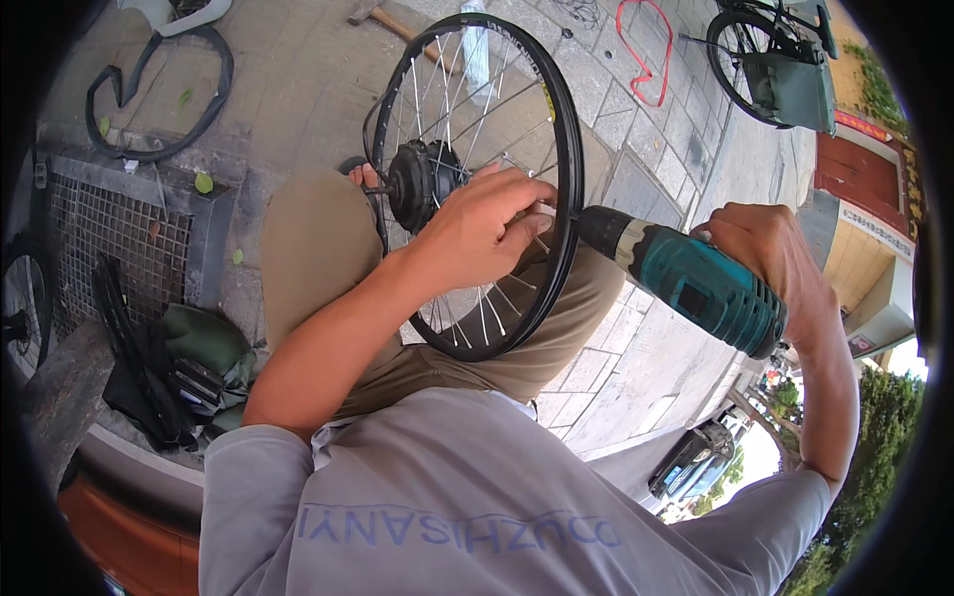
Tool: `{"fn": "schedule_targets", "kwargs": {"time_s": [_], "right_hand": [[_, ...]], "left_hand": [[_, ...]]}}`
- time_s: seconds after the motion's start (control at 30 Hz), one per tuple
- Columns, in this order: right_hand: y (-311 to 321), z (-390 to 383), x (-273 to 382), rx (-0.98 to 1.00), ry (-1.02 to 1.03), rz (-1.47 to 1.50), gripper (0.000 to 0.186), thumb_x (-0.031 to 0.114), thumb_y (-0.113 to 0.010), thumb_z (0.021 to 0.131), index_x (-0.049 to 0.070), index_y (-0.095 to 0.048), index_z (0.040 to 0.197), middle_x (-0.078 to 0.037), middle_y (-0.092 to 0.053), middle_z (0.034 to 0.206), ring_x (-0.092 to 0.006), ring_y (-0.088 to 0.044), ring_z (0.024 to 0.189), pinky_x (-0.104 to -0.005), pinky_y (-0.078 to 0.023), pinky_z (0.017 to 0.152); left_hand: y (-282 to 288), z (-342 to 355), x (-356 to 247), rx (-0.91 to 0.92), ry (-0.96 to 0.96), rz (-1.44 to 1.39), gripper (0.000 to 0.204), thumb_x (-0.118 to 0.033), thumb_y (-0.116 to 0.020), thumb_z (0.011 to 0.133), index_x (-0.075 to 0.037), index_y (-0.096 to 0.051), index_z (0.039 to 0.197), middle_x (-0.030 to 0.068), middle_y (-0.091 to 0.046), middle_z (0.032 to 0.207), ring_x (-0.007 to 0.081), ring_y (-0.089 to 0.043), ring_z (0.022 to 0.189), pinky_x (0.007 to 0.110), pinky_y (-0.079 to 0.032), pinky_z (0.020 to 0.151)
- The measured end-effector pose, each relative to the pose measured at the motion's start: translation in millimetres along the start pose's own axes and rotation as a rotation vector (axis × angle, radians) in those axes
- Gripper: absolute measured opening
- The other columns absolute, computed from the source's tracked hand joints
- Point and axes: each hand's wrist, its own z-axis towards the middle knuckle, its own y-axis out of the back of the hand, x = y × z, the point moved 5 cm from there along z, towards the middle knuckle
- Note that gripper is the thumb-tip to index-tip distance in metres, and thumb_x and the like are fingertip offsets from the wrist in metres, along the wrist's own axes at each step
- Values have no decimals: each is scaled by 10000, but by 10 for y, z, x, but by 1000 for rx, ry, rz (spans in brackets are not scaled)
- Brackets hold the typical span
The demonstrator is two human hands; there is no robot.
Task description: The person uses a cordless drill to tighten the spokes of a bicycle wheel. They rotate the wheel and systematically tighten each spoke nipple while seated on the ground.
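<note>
A black-rimmed spoked wheel (570, 129) with a dark hub motor (422, 184) stands upright between my knees. My left hand (487, 226) reaches in among the spokes, its thumb and fingers pinched on a spoke close to the inner side of the rim. From the other side, my right hand (760, 241) grips a teal and black cordless drill (701, 283). The drill's chuck points at the outer face of the rim, level with my left fingertips, and its tip meets the rim there. The bit itself is hidden.
A black tyre (221, 99) and a wooden-handled tool (397, 28) lie on the paving. A red cord (664, 74) is farther right, near a parked bicycle (740, 60). At left are a metal grate (119, 233) and a dark green bag (209, 343).
</note>
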Motion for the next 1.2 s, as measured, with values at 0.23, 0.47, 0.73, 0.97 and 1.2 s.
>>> {"fn": "schedule_targets", "kwargs": {"time_s": [0.23,0.47,0.73,0.97,1.2], "right_hand": [[-100,60,-161,94,-96,18,315,187,-802,812,-52,-743,1008,-182,-676,863,-327,-703,740,-382,-533,697],[-75,36,-79,63,-78,57,283,158,-804,825,-62,-720,982,-161,-641,827,-267,-664,693,-369,-504,651],[-17,66,9,14,51,-39,329,160,-805,755,23,-760,1051,-156,-654,793,-375,-678,744,-461,-513,660],[-25,28,118,-53,155,-127,339,185,-795,772,30,-753,1071,-156,-632,802,-404,-645,763,-487,-483,672],[-161,-304,-225,-307,-13,-68,358,78,-814,733,25,-753,1082,-164,-642,843,-410,-634,767,-419,-506,679]], "left_hand": [[29,-51,152,-70,36,27,172,19,-691,995,-15,-723,1161,163,-722,1093,377,-687,1084,445,-556,926],[-28,-38,193,-82,-17,6,142,3,-696,992,-29,-743,1122,141,-743,1043,375,-680,1068,459,-552,926],[-22,-28,171,-76,-19,0,144,0,-688,993,-29,-753,1118,149,-758,1065,374,-684,1079,463,-551,941],[72,-7,190,-80,94,-50,173,-61,-673,1044,-18,-750,1192,156,-774,1149,331,-737,1098,405,-573,954],[268,132,212,-165,114,-1,266,-169,-589,1121,-22,-735,1288,152,-754,1186,265,-745,1084,358,-566,970]]}}
